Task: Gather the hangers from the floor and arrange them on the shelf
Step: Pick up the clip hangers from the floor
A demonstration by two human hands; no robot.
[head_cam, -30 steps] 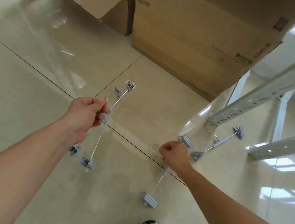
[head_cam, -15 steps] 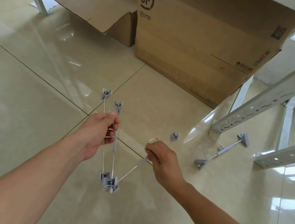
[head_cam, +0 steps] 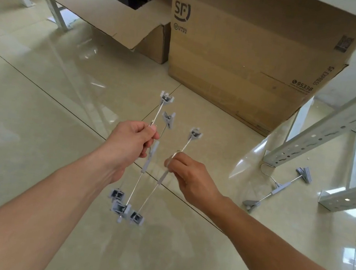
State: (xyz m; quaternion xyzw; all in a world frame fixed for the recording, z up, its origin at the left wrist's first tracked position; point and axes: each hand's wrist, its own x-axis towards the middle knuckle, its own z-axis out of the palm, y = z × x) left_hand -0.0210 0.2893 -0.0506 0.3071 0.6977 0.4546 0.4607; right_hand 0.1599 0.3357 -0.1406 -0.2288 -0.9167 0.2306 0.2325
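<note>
A wide stretch of bare tiled floor (head_cam: 40,118) is lying open to the left. Two cardboard boxes (head_cam: 238,59) are closing off the far side, and white metal shelf rails (head_cam: 330,129) are slanting across the right. One clip hanger (head_cam: 278,187) is lying on the floor beside the rails. The left hand (head_cam: 131,142) is gripping two hangers (head_cam: 146,162) in closed fingers. The right hand (head_cam: 187,176) is pinching a third hanger (head_cam: 162,178), held just beside them.
</note>
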